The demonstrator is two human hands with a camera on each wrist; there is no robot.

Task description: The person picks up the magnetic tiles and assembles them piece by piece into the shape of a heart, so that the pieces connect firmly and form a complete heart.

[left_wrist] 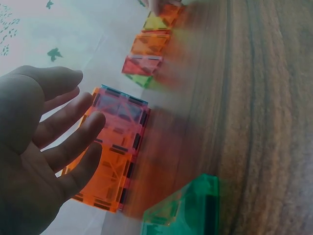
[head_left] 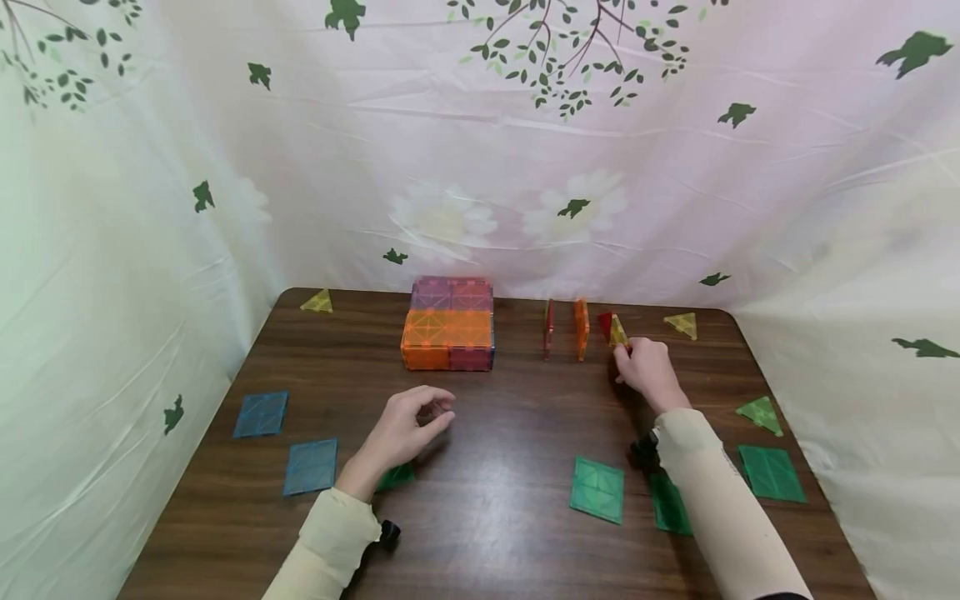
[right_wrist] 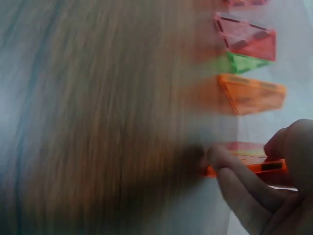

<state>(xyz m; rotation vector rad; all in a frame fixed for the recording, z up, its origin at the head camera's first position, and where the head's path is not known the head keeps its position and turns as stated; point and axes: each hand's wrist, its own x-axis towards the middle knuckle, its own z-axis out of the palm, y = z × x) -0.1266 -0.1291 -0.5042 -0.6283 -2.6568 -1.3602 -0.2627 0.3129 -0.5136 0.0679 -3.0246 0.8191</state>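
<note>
My right hand pinches upright magnetic tiles at the back right. An orange edge shows between thumb and fingers, with yellow and red beside it; how many tiles there are is unclear. Just left of them stand an orange tile and a red tile, the red one with a green tile against it. Over the table's middle left, my left hand hovers with loosely bent fingers, holding nothing. Behind it sits a box-like block of orange, red and purple tiles.
Blue square tiles lie on the left, green squares at the front and right. One green tile is partly under my left wrist. Small triangles, yellow and green, lie near the edges. A printed cloth hangs behind the table.
</note>
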